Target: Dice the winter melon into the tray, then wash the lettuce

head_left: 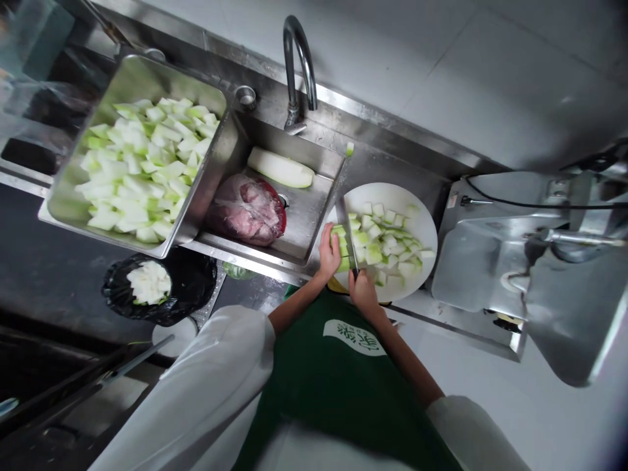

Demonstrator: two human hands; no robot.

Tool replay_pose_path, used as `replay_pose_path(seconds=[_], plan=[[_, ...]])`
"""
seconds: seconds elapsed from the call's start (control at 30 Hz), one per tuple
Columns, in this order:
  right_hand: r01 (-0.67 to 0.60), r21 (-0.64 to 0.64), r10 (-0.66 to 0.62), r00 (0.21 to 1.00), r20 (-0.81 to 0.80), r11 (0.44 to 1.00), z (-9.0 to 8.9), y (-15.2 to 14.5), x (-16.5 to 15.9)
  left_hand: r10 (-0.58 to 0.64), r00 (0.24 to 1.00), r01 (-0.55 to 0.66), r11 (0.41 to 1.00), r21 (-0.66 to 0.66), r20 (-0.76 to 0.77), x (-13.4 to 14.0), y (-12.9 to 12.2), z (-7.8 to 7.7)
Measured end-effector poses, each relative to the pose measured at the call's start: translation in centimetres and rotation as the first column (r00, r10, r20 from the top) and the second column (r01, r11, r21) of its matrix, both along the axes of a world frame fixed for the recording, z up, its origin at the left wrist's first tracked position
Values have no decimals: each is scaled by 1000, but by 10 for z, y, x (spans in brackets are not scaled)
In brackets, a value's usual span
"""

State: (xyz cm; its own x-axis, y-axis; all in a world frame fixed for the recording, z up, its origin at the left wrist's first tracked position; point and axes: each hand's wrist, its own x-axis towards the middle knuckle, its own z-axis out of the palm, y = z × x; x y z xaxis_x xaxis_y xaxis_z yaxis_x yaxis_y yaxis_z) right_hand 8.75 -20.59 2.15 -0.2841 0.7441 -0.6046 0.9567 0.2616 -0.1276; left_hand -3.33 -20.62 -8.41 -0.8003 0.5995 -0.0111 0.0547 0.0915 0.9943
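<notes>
My right hand (364,294) is closed round the dark handle of a kitchen knife (348,235). Its blade points away from me, against the pale green gourd (339,245). My left hand (330,252) holds the uncut side of that gourd, left of the blade, with fingers bent over it. Both rest over a round white cutting board (426,229), where many cut gourd chunks (387,245) lie to the right of the knife. A whole peeled gourd (280,167) lies in the sink at the left.
A deep steel pan (223,98) heaped with gourd chunks stands left of the sink (304,226). The sink also holds plastic-wrapped meat (248,209), below a curved tap (299,59). A slicing machine (466,268) stands right. Below left is a black-bagged bin (191,281).
</notes>
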Motion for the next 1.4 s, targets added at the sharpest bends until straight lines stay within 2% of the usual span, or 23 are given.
replay_pose_path(seconds=[0.13,0.27,0.4,0.57,0.7,0.9,1.13,1.27,1.4], plan=[[-2,10,2,1000,-21,1000,-12,8,7,13,1000,-13,1000,11,-15,4,-1,1],[-43,32,45,998,-50,999,-9,26,23,50,999,-49,998,30,-10,14,9,-1],[-71,75,75,996,-45,995,11,30,31,29,999,-31,999,36,46,21,16,-5],[-57,107,59,998,-15,993,43,9,36,-72,988,63,996,70,135,18,9,-9],[-34,81,34,999,-5,996,54,-3,37,-72,990,64,996,68,118,18,5,-9],[-25,35,24,1000,18,999,60,-6,43,-41,994,35,997,63,99,22,9,-8],[-39,-8,39,998,39,999,61,-7,47,-38,994,32,998,60,104,22,11,0],[0,-85,9,995,102,996,61,-4,40,-65,995,66,998,-11,72,21,11,3],[29,-100,-16,992,125,995,56,-1,34,-72,997,75,995,-73,39,20,13,3]])
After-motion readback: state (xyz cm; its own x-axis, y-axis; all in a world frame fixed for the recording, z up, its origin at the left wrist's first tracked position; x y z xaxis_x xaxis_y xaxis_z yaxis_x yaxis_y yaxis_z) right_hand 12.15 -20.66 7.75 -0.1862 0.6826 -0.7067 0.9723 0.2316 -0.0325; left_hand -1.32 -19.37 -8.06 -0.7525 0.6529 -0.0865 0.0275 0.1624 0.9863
